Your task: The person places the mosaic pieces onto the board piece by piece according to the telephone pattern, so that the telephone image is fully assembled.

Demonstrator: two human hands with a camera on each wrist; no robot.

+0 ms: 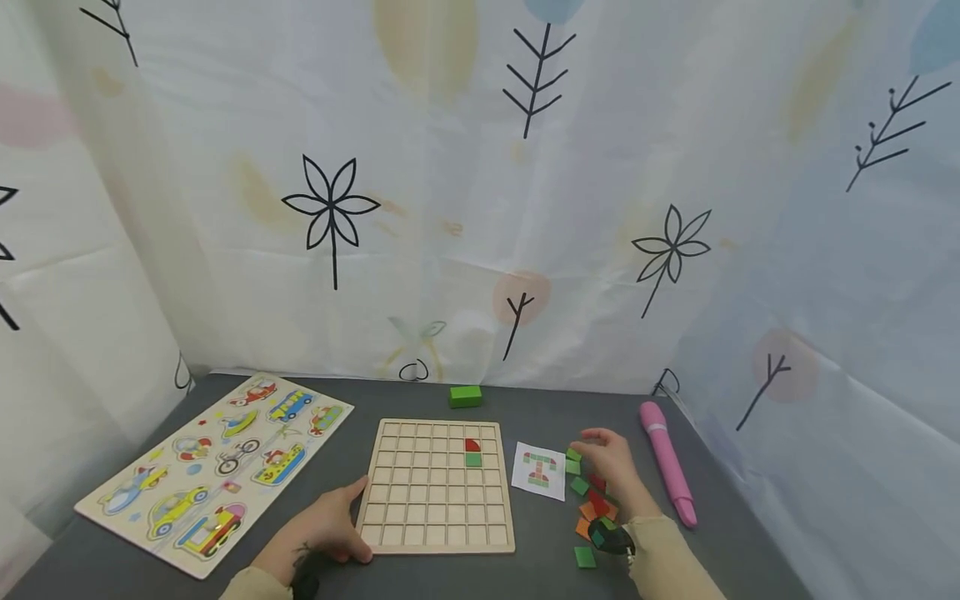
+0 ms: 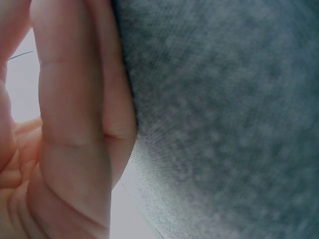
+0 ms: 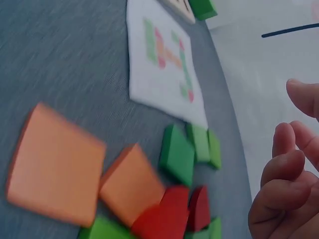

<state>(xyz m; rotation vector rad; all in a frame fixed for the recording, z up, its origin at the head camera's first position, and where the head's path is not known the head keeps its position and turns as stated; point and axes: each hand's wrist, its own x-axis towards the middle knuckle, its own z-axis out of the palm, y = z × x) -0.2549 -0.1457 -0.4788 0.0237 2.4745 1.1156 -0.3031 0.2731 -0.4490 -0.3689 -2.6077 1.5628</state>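
My left hand [image 1: 326,525] rests against the left edge and near corner of a square wooden grid board [image 1: 427,546]. A red quarter-round tile [image 1: 472,445] and a green square tile [image 1: 473,459] sit in its upper right cells. Up close, the left fingers [image 2: 72,99] look fairly straight; the board is outside that view. My right hand [image 1: 611,467] hovers over loose tiles, its fingertips close to green tiles [image 1: 573,467]. In the right wrist view the fingers [image 3: 284,199] are loosely bent, with nothing seen between them. Orange tiles [image 3: 57,167] and a red tile [image 3: 167,216] lie nearby.
A white pattern card [image 1: 538,472] lies between board and tiles. A green block [image 1: 465,397] stands behind the board. To the left is a vehicle picture puzzle [image 1: 213,467], to the right a pink pen-shaped object [image 1: 667,462]. Patterned curtains [image 1: 450,208] surround the dark table.
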